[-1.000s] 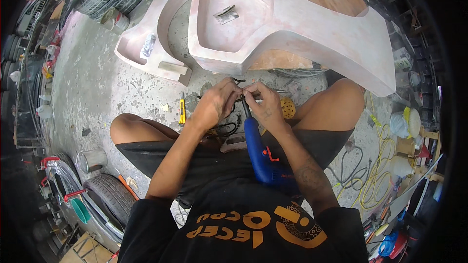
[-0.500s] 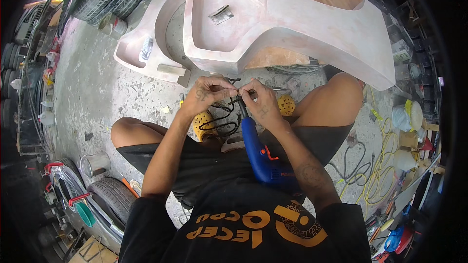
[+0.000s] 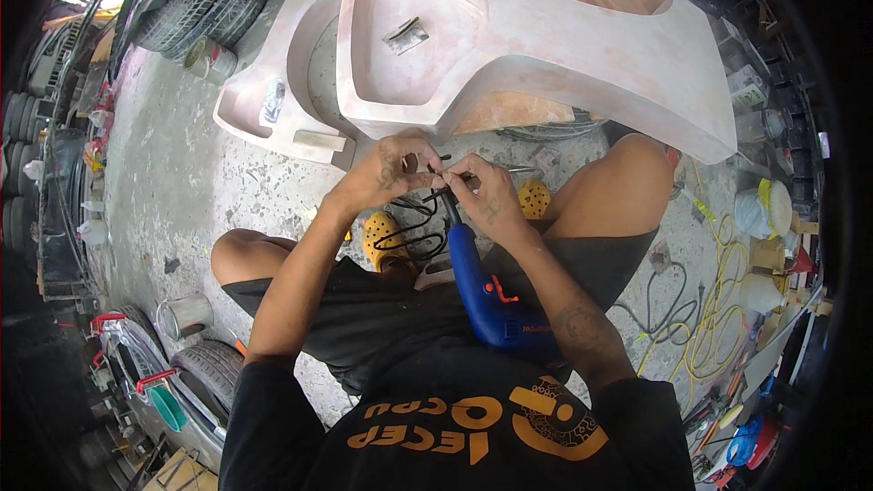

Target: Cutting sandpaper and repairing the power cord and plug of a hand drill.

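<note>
Left hand (image 3: 397, 169) and right hand (image 3: 487, 193) meet in narrow pinches just beyond the blue power tool (image 3: 478, 286), seemingly on its dark cord (image 3: 453, 212)

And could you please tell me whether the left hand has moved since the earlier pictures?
Yes, forward: judged against the near edge of the pale panel, the left hand is now closer to it.

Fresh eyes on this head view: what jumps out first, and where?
Likely the big pinkish-white panel across the top. Next, at the centre, the left hand and right hand meet above a blue power tool. A yellow shoe stands out left of the tool.
</note>
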`<state>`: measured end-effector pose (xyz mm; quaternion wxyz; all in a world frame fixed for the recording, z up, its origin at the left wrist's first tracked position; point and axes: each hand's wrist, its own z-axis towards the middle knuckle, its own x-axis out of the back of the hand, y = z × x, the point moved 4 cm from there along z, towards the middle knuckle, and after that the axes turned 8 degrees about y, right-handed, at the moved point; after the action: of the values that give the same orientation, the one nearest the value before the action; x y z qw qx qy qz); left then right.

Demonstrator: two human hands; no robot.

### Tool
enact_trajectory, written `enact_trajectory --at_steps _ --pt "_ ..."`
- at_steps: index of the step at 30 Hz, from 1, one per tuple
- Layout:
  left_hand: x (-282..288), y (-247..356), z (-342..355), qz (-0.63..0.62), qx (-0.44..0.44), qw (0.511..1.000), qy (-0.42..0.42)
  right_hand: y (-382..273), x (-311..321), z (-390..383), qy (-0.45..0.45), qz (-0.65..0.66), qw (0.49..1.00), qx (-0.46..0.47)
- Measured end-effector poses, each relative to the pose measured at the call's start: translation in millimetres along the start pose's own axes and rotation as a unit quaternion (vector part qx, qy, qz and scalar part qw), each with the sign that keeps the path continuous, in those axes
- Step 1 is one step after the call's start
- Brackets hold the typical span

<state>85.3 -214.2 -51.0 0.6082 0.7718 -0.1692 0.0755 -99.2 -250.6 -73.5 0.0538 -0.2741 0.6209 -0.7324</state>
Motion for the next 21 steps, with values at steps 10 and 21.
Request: enact_trajectory --at_steps 10,21 --pt "-12 16 -16 0.285 -0.216 0.929 0.094 -3 -3 -4 0.044 -0.026 0.992 0.118" --pt "-35 7 -25 0.286 -0.223 0.911 0.198 7 -2 4 -0.015 0.022 1.000 -0.009"
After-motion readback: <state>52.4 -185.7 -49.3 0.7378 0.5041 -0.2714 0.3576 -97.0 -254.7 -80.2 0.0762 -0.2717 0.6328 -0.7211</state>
